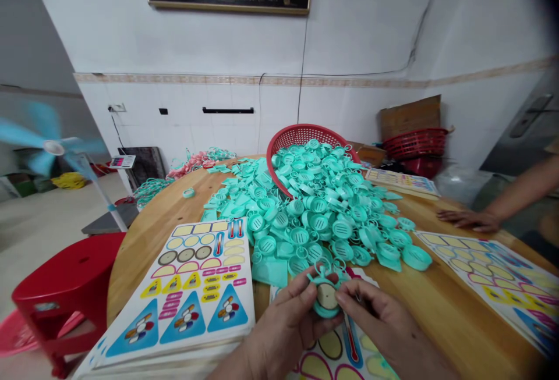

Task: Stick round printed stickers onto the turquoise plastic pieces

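Note:
My left hand [297, 304] is closed round a small teal round plastic piece [325, 311] with a ring at its top. A beige round sticker [327, 295] with a dark dot in its middle lies on the face of this piece. The thumb and fingertips of my right hand [375, 310] are pinched at the sticker's right edge. Under both hands is a sticker sheet [315, 366], partly covered by them. Just beyond my hands spreads a heap of similar teal plastic pieces [318, 222].
A tipped red basket [279, 146] spills teal pieces over the round wooden table [144, 223]. Sticker sheets [187, 275] are stacked at left; more sheets [484, 275] lie at right. Another person's hand [474, 219] rests on the right edge. A red stool [70, 269] and fan [54, 147] stand left.

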A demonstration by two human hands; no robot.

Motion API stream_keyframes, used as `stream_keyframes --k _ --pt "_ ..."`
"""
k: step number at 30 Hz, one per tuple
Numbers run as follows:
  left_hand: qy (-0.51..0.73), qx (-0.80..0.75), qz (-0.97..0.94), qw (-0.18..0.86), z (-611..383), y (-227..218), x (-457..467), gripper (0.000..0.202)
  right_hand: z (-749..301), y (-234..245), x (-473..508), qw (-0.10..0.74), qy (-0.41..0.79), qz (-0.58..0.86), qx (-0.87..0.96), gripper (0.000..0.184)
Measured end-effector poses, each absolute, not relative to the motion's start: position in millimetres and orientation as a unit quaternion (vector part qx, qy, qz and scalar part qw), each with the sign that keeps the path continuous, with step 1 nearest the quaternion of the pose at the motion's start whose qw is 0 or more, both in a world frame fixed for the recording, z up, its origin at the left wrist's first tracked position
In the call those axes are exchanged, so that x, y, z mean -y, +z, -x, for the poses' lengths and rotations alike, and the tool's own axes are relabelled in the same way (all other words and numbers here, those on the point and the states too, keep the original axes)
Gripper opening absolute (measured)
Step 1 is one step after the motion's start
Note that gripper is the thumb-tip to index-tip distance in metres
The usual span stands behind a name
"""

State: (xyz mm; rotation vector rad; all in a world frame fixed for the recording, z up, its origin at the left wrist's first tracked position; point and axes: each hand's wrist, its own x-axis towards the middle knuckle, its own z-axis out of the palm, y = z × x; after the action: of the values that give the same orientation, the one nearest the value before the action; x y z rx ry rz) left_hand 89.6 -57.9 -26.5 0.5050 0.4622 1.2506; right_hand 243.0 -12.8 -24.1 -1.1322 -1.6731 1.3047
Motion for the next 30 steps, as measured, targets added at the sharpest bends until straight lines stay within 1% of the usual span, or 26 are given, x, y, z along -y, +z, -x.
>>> stream_keyframes --k 9,13,20,26,30 --pt "0.579 -0.218 -0.23 0.751 -89.0 -25.7 57.3 0.025 -241.6 -23.9 14.3 0.373 0.461 0.431 0.68 0.026" --pt "0.575 -0.224 -0.231 0.752 -89.7 -27.6 57.6 0.022 -239.7 -18.7 15.5 0.357 0.436 0.446 0.695 0.026" --pt "0.58 -0.216 -0.235 0.75 -90.4 -30.0 58.4 0.025 -236.7 -9.6 19.1 0.353 0.418 0.474 0.69 0.027" --pt "0.586 -0.206 -0.237 0.747 -91.0 -30.3 57.1 0.025 -234.5 -4.5 21.5 0.383 0.388 0.471 0.693 0.024" --pt "0.589 -0.206 -0.239 0.744 -92.0 -32.3 57.8 0.026 -232.9 1.2 22.0 0.38 0.364 0.473 0.707 0.024"
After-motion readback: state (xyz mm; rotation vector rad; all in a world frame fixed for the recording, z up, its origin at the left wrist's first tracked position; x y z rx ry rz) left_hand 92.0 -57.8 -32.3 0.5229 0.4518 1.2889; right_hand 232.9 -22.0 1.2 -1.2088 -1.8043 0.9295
